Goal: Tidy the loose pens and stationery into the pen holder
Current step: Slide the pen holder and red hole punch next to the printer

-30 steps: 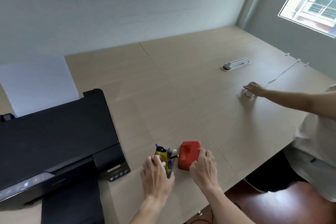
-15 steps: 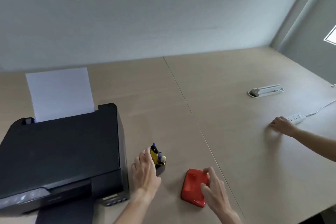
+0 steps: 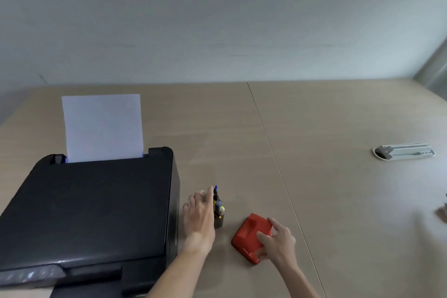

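On the near part of the tan table (image 3: 326, 128), just right of the black printer (image 3: 92, 205), stands a small dark pen holder (image 3: 219, 221). It is upright and holds a handful of pens (image 3: 217, 201): a dark one with a blue tip rises highest, with a yellow-capped marker and a bluish one lower beside it. A white sheet of paper (image 3: 102, 127) stands up out of the printer's rear feed.

The left hand (image 3: 199, 215) reaches forward between printer and holder, palm turned toward the holder, fingers spread and nearly straight. It lies against the holder's left side and the pens, though whether it truly grips them I cannot tell from this angle.

The right hand (image 3: 278, 241) rests on a red stationery item (image 3: 251, 236), a wedge-shaped block lying flat on the table to the right of the holder and apart from it. The fingers are curled loosely over its near right corner, the thumb at its near edge, holding it.

Far to the right sits a grey cable port (image 3: 403, 151) in the tabletop.
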Available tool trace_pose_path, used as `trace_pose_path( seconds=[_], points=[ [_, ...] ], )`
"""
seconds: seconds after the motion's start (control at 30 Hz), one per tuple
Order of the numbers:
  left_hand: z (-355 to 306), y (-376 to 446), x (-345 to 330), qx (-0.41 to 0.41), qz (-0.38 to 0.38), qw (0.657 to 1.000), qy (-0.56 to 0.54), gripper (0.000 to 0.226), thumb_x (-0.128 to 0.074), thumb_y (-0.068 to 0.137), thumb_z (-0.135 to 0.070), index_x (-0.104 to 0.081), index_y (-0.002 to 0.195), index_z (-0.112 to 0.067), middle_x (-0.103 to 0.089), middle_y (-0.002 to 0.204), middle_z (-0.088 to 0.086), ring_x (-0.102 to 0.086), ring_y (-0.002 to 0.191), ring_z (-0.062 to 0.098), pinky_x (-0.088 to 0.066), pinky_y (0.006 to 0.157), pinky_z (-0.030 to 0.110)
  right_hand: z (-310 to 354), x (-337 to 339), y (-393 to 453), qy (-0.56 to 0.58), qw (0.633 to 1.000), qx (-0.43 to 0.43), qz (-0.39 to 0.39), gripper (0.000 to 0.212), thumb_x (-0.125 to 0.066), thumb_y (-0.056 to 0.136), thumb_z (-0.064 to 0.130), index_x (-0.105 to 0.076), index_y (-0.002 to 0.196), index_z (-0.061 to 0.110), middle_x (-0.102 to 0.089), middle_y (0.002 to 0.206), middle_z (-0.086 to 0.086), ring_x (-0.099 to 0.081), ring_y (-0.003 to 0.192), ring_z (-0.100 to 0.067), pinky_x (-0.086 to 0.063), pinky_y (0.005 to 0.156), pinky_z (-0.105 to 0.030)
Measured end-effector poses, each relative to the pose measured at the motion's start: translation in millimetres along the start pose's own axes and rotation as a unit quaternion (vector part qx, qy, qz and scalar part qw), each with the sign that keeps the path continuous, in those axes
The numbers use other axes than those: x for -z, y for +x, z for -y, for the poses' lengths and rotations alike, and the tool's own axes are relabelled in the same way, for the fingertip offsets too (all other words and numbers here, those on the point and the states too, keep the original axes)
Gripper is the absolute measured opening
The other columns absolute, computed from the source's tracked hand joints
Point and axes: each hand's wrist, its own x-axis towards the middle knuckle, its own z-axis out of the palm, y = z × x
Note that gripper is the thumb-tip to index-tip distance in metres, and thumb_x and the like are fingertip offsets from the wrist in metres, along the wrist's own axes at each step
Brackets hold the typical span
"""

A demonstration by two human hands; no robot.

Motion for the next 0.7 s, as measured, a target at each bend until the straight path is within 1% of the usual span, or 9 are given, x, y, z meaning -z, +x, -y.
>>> trace_pose_path(
  seconds=[0.03,0.1,0.17,0.23,0.33,0.4,0.53,0.57,0.7],
  points=[
    [0,7,1,0.001,0.005,1.0,0.008,0.099,-0.073,0.07,-0.001,-0.016,0.148,-0.02,-0.038,0.141,0.008,-0.04,0.127,0.027,-0.037,0.103,0.035,8,-4,4,0.041,0.999,-0.014,-0.005,0.061,-0.061,0.075,0.005,-0.049,0.135,0.012,-0.066,0.101,-0.024,-0.07,0.052,-0.035,-0.059,0.049,-0.04],
    [1,20,3,0.008,0.015,1.0,0.022,0.091,-0.072,0.071,-0.001,-0.021,0.145,-0.016,-0.037,0.142,0.009,-0.038,0.129,0.027,-0.036,0.104,0.035,22,-14,13,0.09,0.995,-0.03,-0.018,0.054,-0.06,0.08,0.002,-0.047,0.132,0.011,-0.061,0.108,-0.024,-0.07,0.051,-0.033,-0.061,0.059,-0.046],
    [2,32,5,0.019,0.022,0.999,0.034,0.085,-0.069,0.073,0.0,-0.023,0.144,-0.013,-0.037,0.142,0.01,-0.038,0.129,0.027,-0.036,0.104,0.035,35,-26,22,0.115,0.992,-0.041,-0.023,0.037,-0.058,0.083,0.003,-0.046,0.117,0.012,-0.056,0.108,-0.019,-0.071,0.052,-0.032,-0.061,0.066,-0.048],
    [1,44,8,0.027,0.023,0.998,0.042,0.086,-0.069,0.074,-0.001,-0.021,0.145,-0.011,-0.035,0.143,0.013,-0.037,0.13,0.029,-0.035,0.104,0.036,51,-37,32,0.12,0.991,-0.049,-0.024,0.026,-0.056,0.086,0.004,-0.04,0.107,0.009,-0.055,0.106,-0.018,-0.071,0.051,-0.031,-0.06,0.059,-0.042],
    [-2,59,13,0.033,0.029,0.998,0.049,0.091,-0.071,0.072,-0.001,-0.019,0.146,-0.009,-0.033,0.143,0.017,-0.035,0.13,0.032,-0.033,0.106,0.037,68,-54,49,0.108,0.992,-0.058,-0.028,0.025,-0.054,0.089,0.005,-0.034,0.104,0.005,-0.053,0.108,-0.02,-0.07,0.048,-0.03,-0.053,0.043,-0.029],
    [0,67,12,0.029,0.024,0.998,0.049,0.089,-0.07,0.071,0.001,-0.021,0.145,-0.009,-0.034,0.142,0.017,-0.035,0.13,0.032,-0.032,0.108,0.038,77,-63,58,0.115,0.991,-0.063,-0.032,0.027,-0.054,0.09,0.004,-0.032,0.105,0.004,-0.049,0.108,-0.019,-0.069,0.047,-0.031,-0.053,0.043,-0.03],
    [10,84,7,0.003,0.003,0.999,0.039,0.087,-0.068,0.067,0.006,-0.026,0.142,-0.009,-0.035,0.142,0.016,-0.035,0.13,0.033,-0.031,0.107,0.04,90,-73,75,0.125,0.989,-0.075,-0.034,0.029,-0.056,0.09,0.005,-0.031,0.103,0.005,-0.047,0.108,-0.02,-0.068,0.047,-0.033,-0.059,0.055,-0.043],
    [13,88,6,-0.006,-0.001,0.999,0.038,0.088,-0.068,0.067,0.006,-0.027,0.142,-0.009,-0.036,0.143,0.016,-0.034,0.131,0.033,-0.031,0.108,0.04,93,-74,80,0.124,0.989,-0.078,-0.036,0.03,-0.057,0.09,0.005,-0.031,0.103,0.006,-0.048,0.107,-0.021,-0.068,0.047,-0.033,-0.059,0.054,-0.043],
    [18,98,5,-0.021,-0.009,0.999,0.032,0.086,-0.067,0.068,0.008,-0.028,0.142,-0.01,-0.035,0.144,0.015,-0.032,0.134,0.033,-0.028,0.111,0.041,98,-82,94,0.138,0.986,-0.075,-0.055,0.033,-0.06,0.089,0.005,-0.032,0.105,0.007,-0.048,0.11,-0.024,-0.067,0.044,-0.032,-0.053,0.04,-0.033]
  ],
)
